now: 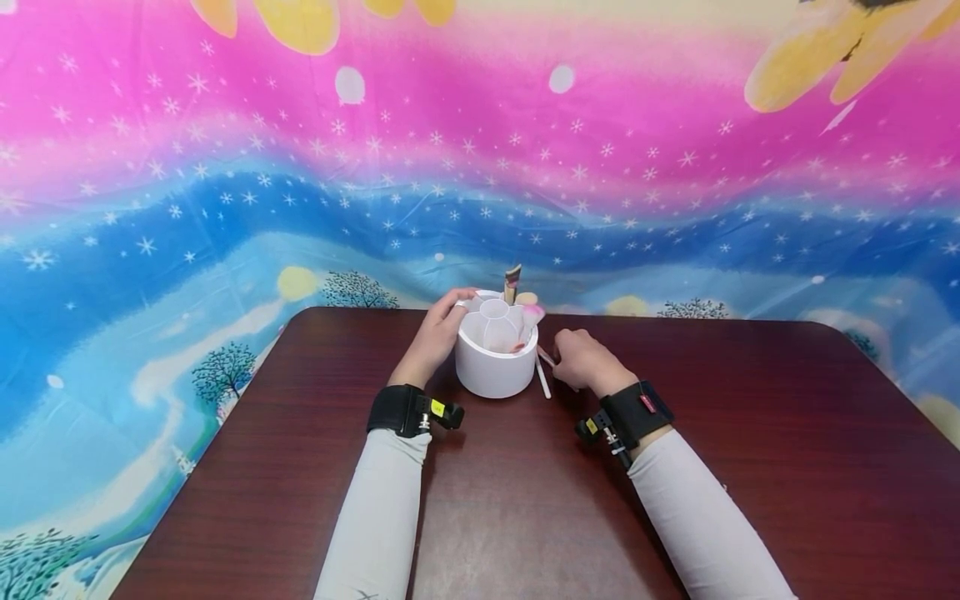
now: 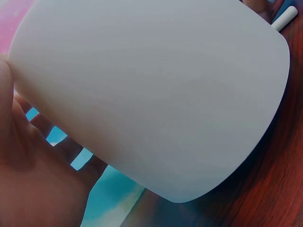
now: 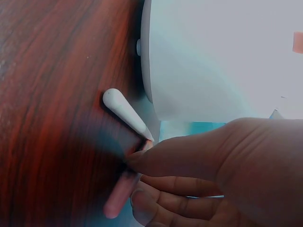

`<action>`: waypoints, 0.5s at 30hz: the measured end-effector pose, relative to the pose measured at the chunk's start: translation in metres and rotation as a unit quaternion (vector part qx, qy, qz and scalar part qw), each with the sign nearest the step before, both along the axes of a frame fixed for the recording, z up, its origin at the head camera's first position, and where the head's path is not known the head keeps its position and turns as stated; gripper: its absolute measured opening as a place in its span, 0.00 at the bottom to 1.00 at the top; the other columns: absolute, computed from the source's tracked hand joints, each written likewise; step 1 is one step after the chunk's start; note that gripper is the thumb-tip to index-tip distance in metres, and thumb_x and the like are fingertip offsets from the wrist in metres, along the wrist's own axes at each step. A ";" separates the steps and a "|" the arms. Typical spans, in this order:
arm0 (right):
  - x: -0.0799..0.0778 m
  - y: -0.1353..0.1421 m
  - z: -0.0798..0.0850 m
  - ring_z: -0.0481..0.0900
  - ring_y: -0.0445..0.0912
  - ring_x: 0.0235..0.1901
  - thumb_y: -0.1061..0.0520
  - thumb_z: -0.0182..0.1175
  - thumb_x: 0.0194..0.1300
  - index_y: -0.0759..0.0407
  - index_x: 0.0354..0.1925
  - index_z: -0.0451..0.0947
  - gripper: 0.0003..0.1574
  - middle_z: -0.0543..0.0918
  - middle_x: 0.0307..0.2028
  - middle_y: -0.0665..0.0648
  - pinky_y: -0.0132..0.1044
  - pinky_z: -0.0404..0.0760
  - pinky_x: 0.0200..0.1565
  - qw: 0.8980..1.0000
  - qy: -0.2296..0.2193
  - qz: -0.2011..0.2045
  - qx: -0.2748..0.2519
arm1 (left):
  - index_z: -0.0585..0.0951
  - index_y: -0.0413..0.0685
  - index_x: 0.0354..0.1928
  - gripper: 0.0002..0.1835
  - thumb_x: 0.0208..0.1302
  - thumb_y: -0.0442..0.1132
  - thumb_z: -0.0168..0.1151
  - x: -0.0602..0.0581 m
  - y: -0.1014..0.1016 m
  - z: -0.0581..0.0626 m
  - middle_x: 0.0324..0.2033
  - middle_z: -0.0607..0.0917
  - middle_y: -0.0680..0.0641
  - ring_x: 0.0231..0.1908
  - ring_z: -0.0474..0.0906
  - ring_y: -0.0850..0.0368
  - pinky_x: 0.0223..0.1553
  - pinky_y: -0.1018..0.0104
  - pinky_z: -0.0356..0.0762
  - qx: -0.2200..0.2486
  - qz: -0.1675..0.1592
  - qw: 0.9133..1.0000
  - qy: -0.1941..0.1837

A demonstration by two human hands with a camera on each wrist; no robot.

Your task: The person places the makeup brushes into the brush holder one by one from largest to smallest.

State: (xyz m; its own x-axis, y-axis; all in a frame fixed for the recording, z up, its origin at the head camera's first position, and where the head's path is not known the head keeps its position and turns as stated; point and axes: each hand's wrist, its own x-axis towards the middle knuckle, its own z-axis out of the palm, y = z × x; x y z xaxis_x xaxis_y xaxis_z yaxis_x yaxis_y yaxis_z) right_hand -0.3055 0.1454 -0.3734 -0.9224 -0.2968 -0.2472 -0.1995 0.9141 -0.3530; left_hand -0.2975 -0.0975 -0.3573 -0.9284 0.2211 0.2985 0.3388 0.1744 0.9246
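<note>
A white round makeup brush holder (image 1: 491, 375) with petal-like compartments stands on the table. My left hand (image 1: 435, 337) grips its left side, with the thumb at the rim and the fingers round the far side in the left wrist view. Just right of the holder, my right hand (image 1: 588, 360) pinches a pink-handled makeup brush (image 3: 120, 194) between thumb and fingers, low over the table; its head is hidden. A white-handled brush (image 3: 120, 109) lies close by against the holder's side. Inside the holder stand several brushes, among them one with a pink and white head (image 1: 532, 315).
The dark red wooden table (image 1: 510, 517) has its far edge just behind the holder. A colourful printed cloth (image 1: 480, 183) with snowflakes hangs behind it. Black straps with small cameras (image 1: 447, 414) sit on both wrists.
</note>
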 end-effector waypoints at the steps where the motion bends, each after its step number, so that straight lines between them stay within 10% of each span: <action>1: 0.000 0.000 0.000 0.76 0.48 0.18 0.63 0.55 0.60 0.63 0.31 0.73 0.02 0.78 0.19 0.58 0.38 0.73 0.20 1.000 -0.002 -0.001 0.000 | 0.73 0.38 0.53 0.16 0.70 0.34 0.40 0.000 0.000 0.000 0.61 0.69 0.44 0.61 0.60 0.54 0.60 0.49 0.61 0.000 -0.001 1.000 0.000; 15: -0.001 0.001 0.003 0.76 0.49 0.17 0.64 0.54 0.59 0.63 0.26 0.77 0.07 0.79 0.16 0.58 0.39 0.75 0.23 1.000 0.001 -0.006 0.001 | 0.74 0.40 0.52 0.16 0.70 0.35 0.40 -0.006 -0.001 -0.007 0.61 0.69 0.44 0.61 0.60 0.54 0.60 0.48 0.60 0.003 0.002 1.000 0.000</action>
State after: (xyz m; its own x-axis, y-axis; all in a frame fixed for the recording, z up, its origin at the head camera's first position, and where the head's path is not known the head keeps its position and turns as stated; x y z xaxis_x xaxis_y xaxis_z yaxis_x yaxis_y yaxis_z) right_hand -0.3064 0.1463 -0.3702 -0.9258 -0.2861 -0.2469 -0.1898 0.9169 -0.3510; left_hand -0.3039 -0.0983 -0.3641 -0.9293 0.2151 0.3004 0.3385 0.1701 0.9255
